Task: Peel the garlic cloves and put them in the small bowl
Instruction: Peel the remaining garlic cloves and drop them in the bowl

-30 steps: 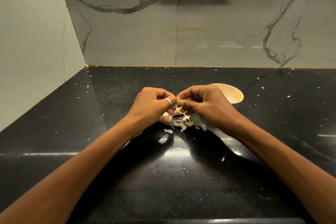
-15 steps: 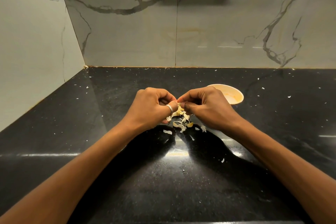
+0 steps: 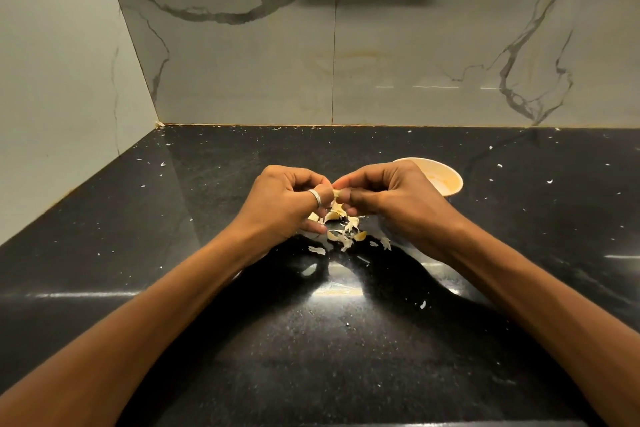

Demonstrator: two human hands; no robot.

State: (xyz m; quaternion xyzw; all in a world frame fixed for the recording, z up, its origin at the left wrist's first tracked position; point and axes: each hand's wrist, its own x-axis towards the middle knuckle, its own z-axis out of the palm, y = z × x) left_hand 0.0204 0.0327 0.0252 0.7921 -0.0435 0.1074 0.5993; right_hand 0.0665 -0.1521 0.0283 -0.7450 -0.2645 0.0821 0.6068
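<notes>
Yr L hand (image 3: pixel 287 210) & R hand (image 3: pixel 391 204) meet mid-counter (image 3: pixel 173 253), fingers curled, both pinching one garlic clove (image 3: pixel 336 194) btwn the tips. Small bowl (image 3: pixel 450 177) sits at 2 o'clock of R hand, partly hidden behind it. Loose peels (image 3: pixel 341 236) lie at 6 o'clock under the clove.

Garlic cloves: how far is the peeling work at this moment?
Done: loose skins lie on the counter, so some peeling has happened. In hand: the left hand and right hand both pinch a garlic clove. Left: finishing it and dropping it into the small bowl; what the bowl holds is unclear.
</notes>
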